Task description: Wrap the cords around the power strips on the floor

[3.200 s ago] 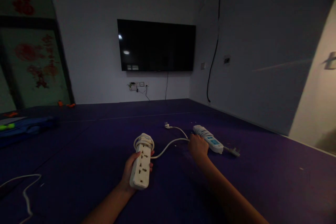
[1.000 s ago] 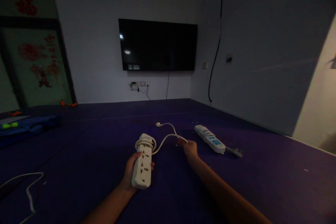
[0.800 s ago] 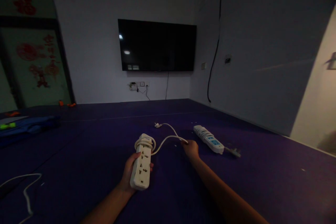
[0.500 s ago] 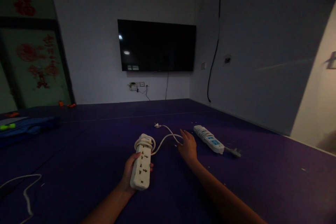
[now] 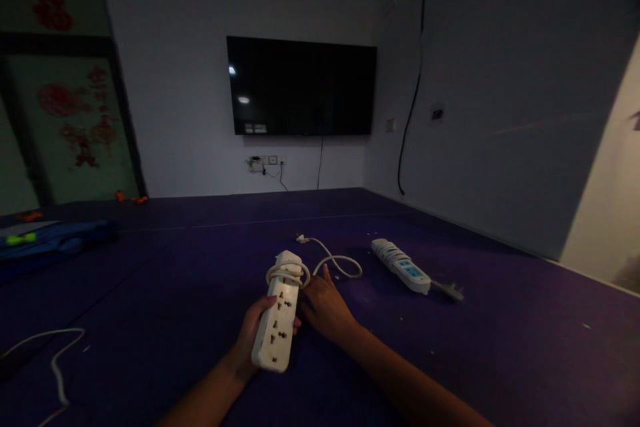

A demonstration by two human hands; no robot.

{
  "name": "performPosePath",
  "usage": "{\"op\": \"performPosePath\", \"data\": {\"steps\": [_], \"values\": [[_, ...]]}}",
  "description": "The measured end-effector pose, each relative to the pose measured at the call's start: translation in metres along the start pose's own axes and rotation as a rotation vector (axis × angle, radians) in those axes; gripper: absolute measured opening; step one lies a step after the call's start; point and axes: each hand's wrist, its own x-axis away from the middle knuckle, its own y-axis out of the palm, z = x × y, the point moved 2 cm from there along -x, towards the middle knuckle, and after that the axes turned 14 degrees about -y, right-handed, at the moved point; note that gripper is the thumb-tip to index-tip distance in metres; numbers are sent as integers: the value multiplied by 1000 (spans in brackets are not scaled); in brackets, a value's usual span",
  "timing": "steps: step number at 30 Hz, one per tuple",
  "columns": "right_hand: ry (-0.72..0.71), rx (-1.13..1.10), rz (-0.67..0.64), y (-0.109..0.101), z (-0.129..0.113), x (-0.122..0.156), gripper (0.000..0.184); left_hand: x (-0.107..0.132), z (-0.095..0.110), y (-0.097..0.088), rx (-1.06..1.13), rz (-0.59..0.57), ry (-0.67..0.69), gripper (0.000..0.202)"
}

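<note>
My left hand (image 5: 253,333) is closed around a white power strip (image 5: 278,327), its socket face turned up and tilted toward me. Several turns of the strip's white cord (image 5: 345,258) wrap its far end. From there the cord's loose part loops over the purple surface to a plug (image 5: 301,239). Close against the strip's right side, my right hand (image 5: 327,307) has curled fingers at the cord just by the wound turns; its fingertips are partly hidden. A second white power strip (image 5: 405,268) with blue socket panels lies farther right, wrapped in its own cord.
The purple surface (image 5: 200,267) runs back to the wall. Blue cloth (image 5: 65,240) lies at far left, and another white cord (image 5: 57,367) at near left. A television (image 5: 303,87) hangs on the wall above sockets (image 5: 267,161). A black cable (image 5: 414,100) dangles on the right.
My right hand has moved left and toward me, from the cord's loop to beside the held strip. The loop now lies free on the surface. The held strip has shifted slightly right.
</note>
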Motion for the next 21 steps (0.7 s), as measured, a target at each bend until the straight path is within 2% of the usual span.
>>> {"op": "performPosePath", "data": {"steps": [7,9,14,21], "values": [[34,82,-144,0,1,-3,27,-8,0,-10,31,-68,-1,50],[17,78,-150,-1,0,-3,24,-10,-1,-13,45,-91,2,54],[-7,-22,-58,0,-1,-1,21,-11,-1,-13,103,-85,9,53],[72,-148,155,4,5,4,19,-4,4,0,214,21,15,48]]}}
